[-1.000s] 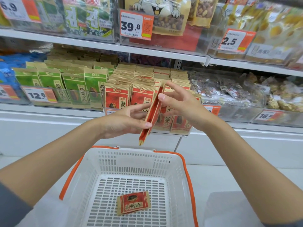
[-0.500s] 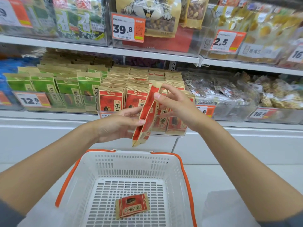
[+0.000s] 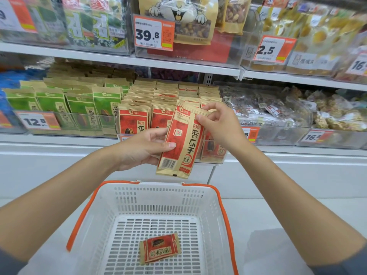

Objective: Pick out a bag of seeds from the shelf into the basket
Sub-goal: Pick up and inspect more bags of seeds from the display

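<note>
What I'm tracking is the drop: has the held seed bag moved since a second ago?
Yes. The seed bag, in the left hand and right hand, has turned from edge-on to face-on but hangs no nearer the far rim of the basket.

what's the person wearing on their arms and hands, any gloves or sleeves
No gloves, rings or watch on the left hand or right hand; both are bare, as are the forearms. A dark grey-blue left sleeve and right sleeve show only at the bottom corners, well up the arms.
</note>
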A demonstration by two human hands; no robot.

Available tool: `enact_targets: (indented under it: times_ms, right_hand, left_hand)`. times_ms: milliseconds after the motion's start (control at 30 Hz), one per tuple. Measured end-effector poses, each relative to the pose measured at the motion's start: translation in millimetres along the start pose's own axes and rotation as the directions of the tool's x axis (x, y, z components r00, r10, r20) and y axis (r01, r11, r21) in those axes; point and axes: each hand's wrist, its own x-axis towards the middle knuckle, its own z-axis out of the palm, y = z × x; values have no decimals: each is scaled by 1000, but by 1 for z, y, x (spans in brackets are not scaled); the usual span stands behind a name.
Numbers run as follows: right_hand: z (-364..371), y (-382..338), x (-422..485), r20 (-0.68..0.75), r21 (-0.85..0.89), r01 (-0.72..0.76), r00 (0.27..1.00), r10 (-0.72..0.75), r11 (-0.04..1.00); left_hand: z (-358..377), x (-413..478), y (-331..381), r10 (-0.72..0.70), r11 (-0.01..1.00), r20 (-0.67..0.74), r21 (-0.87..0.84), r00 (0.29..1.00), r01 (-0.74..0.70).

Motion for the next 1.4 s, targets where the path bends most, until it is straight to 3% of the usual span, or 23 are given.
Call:
enact_targets:
  times_ms: [433, 533, 700, 800, 867, 1100, 1233, 1400]
  right_hand:
    - [-2, -1, 3, -13, 81, 36, 999, -35, 996]
    - [-2, -3, 1, -4, 135, 14, 1000, -14, 991]
    - [1, -5, -7, 231, 132, -30, 973, -2, 991]
    - [7, -5, -14, 481, 43, -36, 877, 11, 998]
    - [12, -2, -16, 550, -5, -23, 835, 22, 1000]
    - [16, 3, -15, 527, 37, -18, 850, -5, 999]
    - [12, 2, -15, 525, 97, -38, 851, -19, 995]
    - [9, -3, -18, 516, 200, -44, 854, -67, 979]
  left_hand:
    - [-2, 4, -1, 5, 999, -63, -54, 998, -9]
    - [-1, 5, 0, 44, 994, -132, -90, 990, -57]
    - [-5, 7, 4, 131, 966, -256, -186, 958, -181]
    - [-7, 7, 3, 142, 956, -274, -211, 951, -204]
    - [-7, 7, 3, 146, 950, -280, -229, 949, -214]
    - [-6, 8, 4, 142, 936, -373, -251, 917, -247]
    - [-11, 9, 3, 191, 966, -495, -57, 847, -251]
    - [-10, 5, 6, 163, 970, -381, -107, 910, -219]
